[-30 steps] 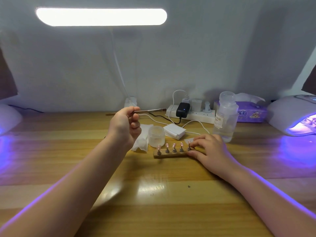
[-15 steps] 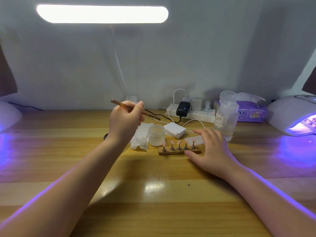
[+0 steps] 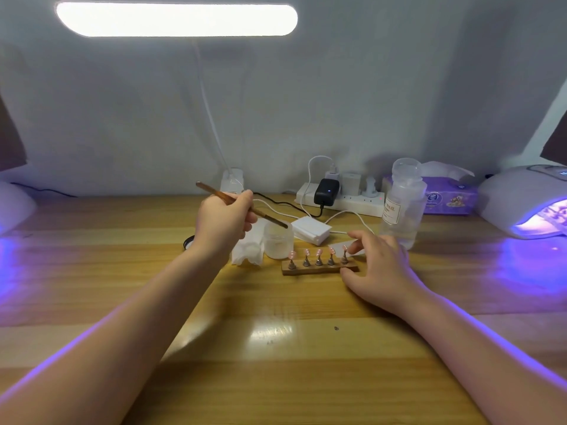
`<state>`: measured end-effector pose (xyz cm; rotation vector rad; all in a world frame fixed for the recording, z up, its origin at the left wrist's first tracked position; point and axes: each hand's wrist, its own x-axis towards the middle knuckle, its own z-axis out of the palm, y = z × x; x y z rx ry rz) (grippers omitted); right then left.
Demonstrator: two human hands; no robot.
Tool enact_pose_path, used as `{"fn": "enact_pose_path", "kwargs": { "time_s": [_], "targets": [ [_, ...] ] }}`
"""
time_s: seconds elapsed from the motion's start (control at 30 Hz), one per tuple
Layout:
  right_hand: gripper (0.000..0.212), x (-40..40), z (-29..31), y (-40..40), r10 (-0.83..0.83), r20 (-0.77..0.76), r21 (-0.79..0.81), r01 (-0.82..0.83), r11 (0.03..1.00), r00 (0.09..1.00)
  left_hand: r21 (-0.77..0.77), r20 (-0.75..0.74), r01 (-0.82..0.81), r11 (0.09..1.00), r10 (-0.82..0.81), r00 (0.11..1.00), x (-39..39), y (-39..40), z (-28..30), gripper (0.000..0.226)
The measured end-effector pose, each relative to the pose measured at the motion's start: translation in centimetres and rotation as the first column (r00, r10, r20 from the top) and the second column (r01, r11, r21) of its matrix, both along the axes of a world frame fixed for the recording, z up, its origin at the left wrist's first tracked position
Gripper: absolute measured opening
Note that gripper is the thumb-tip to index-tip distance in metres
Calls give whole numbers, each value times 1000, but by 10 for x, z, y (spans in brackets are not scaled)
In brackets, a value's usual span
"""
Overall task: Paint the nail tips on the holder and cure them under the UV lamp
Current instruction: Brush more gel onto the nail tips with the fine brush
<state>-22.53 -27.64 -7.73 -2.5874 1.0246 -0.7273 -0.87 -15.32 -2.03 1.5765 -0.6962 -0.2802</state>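
A wooden holder (image 3: 319,267) lies mid-table with several pink nail tips (image 3: 319,252) standing on small metal posts. My right hand (image 3: 379,265) rests at the holder's right end, thumb at its front edge and fingers behind the last post. My left hand (image 3: 225,220) grips a thin brown brush (image 3: 242,205), tilted down to the right, with its tip over the rim of a small frosted jar (image 3: 277,242). A white UV lamp (image 3: 527,200) glows purple at the far right.
A crumpled white tissue (image 3: 248,251) lies left of the jar. Behind are a white box (image 3: 311,230), a power strip (image 3: 340,199) with plugs and cables, a clear bottle (image 3: 402,204) and a purple tissue pack (image 3: 449,200). Another white lamp (image 3: 15,207) sits far left.
My left hand swung the brush from level to tilted, tip down at the jar. The holder slid to the right with my right hand at its end.
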Motion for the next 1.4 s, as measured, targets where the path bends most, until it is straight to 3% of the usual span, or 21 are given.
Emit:
{"fn": "enact_pose_path", "kwargs": {
  "time_s": [0.17,0.37,0.53,0.8,1.0,1.1,1.2,1.3,1.4],
  "targets": [
    [63,1,-1,-2,-12,16,-1,12,1000,1000,50,43,53,997,-55,998,-2,-3,-6,24],
    [63,1,-1,-2,5,20,27,-5,1000,1000,-70,-119,60,996,-68,991,0,-2,-3,24],
    [65,0,2,0,36,-7,82,-36,996,999,-22,-67,70,997,-71,995,-3,-3,-7,24],
    [61,-2,4,-2,80,39,115,-84,990,996,-221,-480,70,973,-171,861,1,-1,7,26],
    [67,-11,9,-5,95,76,140,-105,985,993,-245,-581,115,963,-240,777,-3,1,9,23],
    [61,-13,14,3,91,219,50,-104,993,971,-222,-582,166,961,-267,768,-6,3,12,22],
    [34,-9,22,17,143,367,-120,-106,987,919,-182,-586,206,961,-275,762,-10,4,18,21],
    [7,-2,22,32,199,359,-176,-143,974,912,-187,-608,209,960,-280,743,-15,5,24,20],
    [22,4,15,41,191,256,-194,-144,970,947,-149,-578,201,968,-250,777,-26,6,18,21]
  ]
}}
